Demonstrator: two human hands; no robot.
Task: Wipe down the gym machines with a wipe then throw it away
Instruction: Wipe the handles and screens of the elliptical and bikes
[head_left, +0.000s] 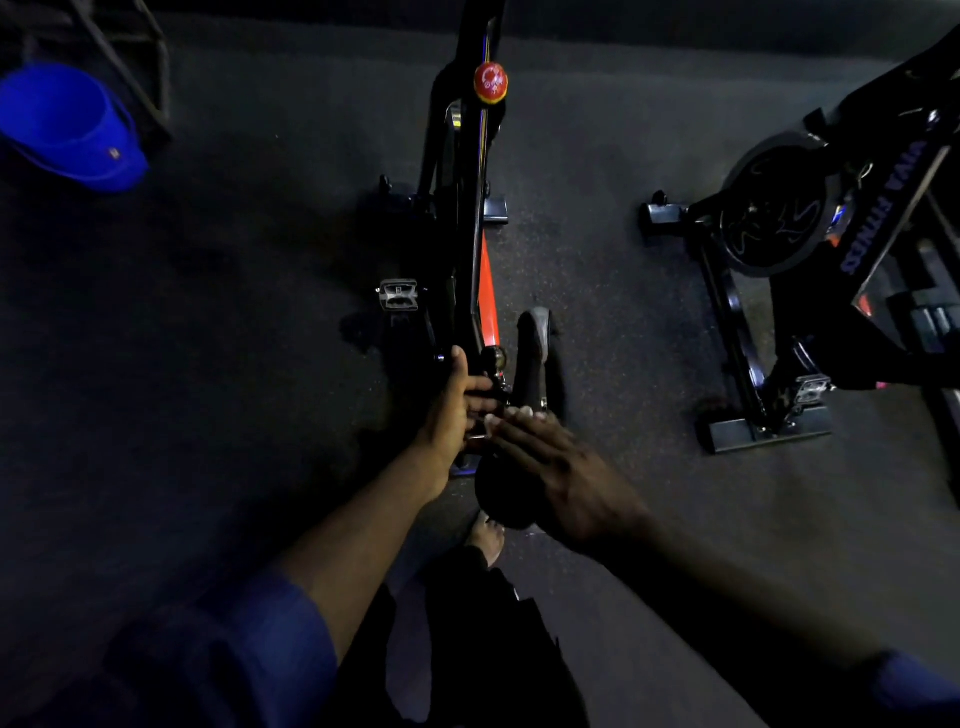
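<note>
A black and orange spin bike stands below me in dim light, with a red knob on its upper frame. My left hand is wrapped around the bike's frame next to a small adjustment knob, thumb pointing up along the tube. My right hand lies flat with fingers stretched out over the front of the black saddle. Small pale patches show at its fingertips; I cannot tell if they are nails or a wipe. No wipe is clearly visible.
A second black spin bike stands to the right on the dark rubber floor. A blue bin sits at the far left beside a dark metal rack. A pedal juts left. My foot is under the saddle.
</note>
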